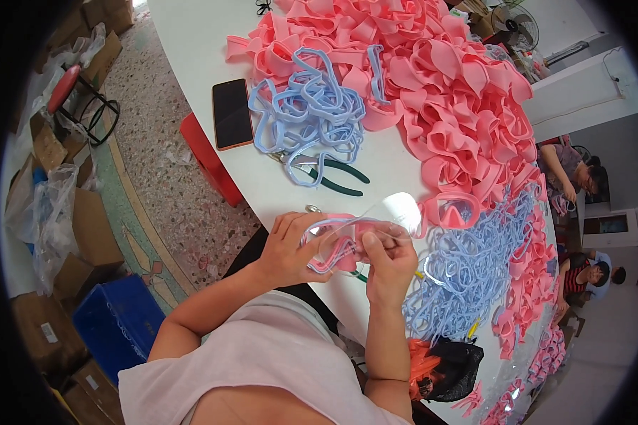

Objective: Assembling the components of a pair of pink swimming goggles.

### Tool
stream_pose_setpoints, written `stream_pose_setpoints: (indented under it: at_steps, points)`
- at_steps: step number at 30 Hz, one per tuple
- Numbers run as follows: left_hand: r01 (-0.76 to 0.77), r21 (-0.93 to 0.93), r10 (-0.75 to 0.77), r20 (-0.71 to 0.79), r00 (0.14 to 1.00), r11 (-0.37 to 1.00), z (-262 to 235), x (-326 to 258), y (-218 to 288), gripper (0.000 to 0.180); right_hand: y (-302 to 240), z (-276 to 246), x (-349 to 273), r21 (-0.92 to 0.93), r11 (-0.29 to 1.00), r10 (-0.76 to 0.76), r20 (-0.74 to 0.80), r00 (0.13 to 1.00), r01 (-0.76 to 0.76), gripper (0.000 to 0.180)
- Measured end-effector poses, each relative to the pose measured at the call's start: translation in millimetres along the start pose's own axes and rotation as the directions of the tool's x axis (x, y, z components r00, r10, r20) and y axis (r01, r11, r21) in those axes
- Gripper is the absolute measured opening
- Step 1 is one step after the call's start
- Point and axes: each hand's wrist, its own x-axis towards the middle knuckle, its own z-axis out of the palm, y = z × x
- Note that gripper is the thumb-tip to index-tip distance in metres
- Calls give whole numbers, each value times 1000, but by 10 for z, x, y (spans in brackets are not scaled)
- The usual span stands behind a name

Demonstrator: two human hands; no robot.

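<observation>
Head view: left hand (288, 248) clamped on pink mask frame (344, 263), right hand (390, 261) pinching clear lens (371, 214), both hands close together over desk (390, 168) edge; glare whitens lens corner, seating against frame unclear; blue strips (308, 106) partly hide pliers (344, 170); pink pile (468, 92) cut off at top

Bright, even light; white glare on clear lens (388, 212); fisheye bending edges, black corners; right background dimmer, softer.
</observation>
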Motion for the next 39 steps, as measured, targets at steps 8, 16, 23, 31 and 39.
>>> stream_pose_setpoints:
  at_steps: [8, 16, 23, 31, 39]
  points:
    - [-1, -98, -2, -31, 1000, 995, 63, -84, -3, 79, -65, -216, 120, -397, 824, 491, 142, 859, -405, 23]
    - [-6, -189, -8, -71, 997, 982, 76, -165, -32, 71, -48, -176, 34, -738, 313, -372, 484, 792, 598, 17]
    - [-74, -178, 72, -19, 997, 981, -51, -63, 8, 79, -230, -154, 269, -458, -99, -307, 858, 411, 883, 31]
    - [80, -226, -109, -120, 987, 971, -28, -47, -6, 84, -445, -182, 156, -409, -321, -417, 871, 260, 854, 33]
    - [46, -212, -71, -112, 991, 976, -62, 9, 49, 91, -402, -91, -31, -449, -386, -231, 893, 387, 806, 42]
